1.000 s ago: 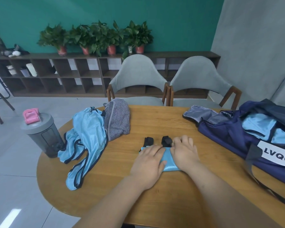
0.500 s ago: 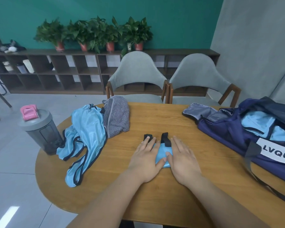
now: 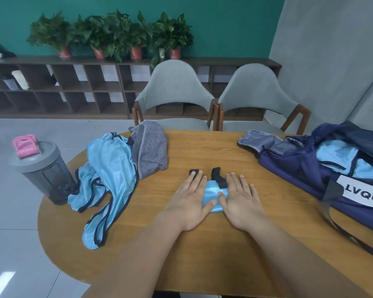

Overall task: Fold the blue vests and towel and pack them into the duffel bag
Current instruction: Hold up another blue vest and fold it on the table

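Right now both palms lie flat: the left hand [image 3: 190,200] and the right hand [image 3: 240,200] press down with straight fingers on the folded vest [image 3: 212,193] and grip nothing. The small blue packet shows only in the gap between them, near the middle of the table [image 3: 202,147]. The main risk, I judge, is at the lift. The cloth looks slick and thin, so once the pressure comes off the layers may spring or slide apart, most likely if one hand takes it by a single edge. Two black ends [image 3: 218,176] poke out from the far side and could catch or pull the fold open on the way across. The bag [image 3: 299,168] lies open at the right with blue cloth already inside, and a packet dropped in loosely could unroll there or rumple what is packed. To the left, the blue heap [image 3: 108,168] drapes over the table edge and touches the bottle [image 3: 45,168], which stands right at the rim. A sharp tug on that heap could tip the bottle off. It could also drag the towel [image 3: 150,147], which lies against the heap at the far edge.
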The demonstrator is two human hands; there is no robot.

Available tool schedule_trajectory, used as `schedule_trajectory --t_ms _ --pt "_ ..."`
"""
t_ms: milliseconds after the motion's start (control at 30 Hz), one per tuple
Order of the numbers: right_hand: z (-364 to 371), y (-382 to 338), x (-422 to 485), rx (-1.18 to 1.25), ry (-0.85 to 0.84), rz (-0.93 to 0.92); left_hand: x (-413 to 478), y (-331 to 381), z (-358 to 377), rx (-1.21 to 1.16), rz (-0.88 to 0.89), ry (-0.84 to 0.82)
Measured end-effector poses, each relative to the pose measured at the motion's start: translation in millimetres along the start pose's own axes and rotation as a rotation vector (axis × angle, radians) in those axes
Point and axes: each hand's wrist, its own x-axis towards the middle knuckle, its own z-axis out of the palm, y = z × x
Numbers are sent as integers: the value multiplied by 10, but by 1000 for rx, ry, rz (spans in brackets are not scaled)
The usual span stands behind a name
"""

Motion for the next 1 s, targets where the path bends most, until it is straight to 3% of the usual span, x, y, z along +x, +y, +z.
schedule_trajectory --t_ms 167,267,400,500,600,767,867,1000 --pt "0 -69 -34 22 39 38 -42 38 79 0 -141 139" --pt "34 -91 -190 -2 321 24 -87 39 58 -31 -152 222" --pt "26 -117 -349 -16 685 -179 -144 11 21 -83 -108 384" --pt "56 -117 -340 -4 579 -294 -202 21 -16 -71 31 538" --pt "70 -94 -289 -2 449 -250 -230 47 46 -36 219 568" --pt "64 -75 -240 42 332 -213 -126 26 86 -47 125 344" --pt "76 -48 -232 106 279 -201 -133 17 82 -69 118 323" --pt "100 13 -176 206 338 -183 -138 28 49 -81 97 316"
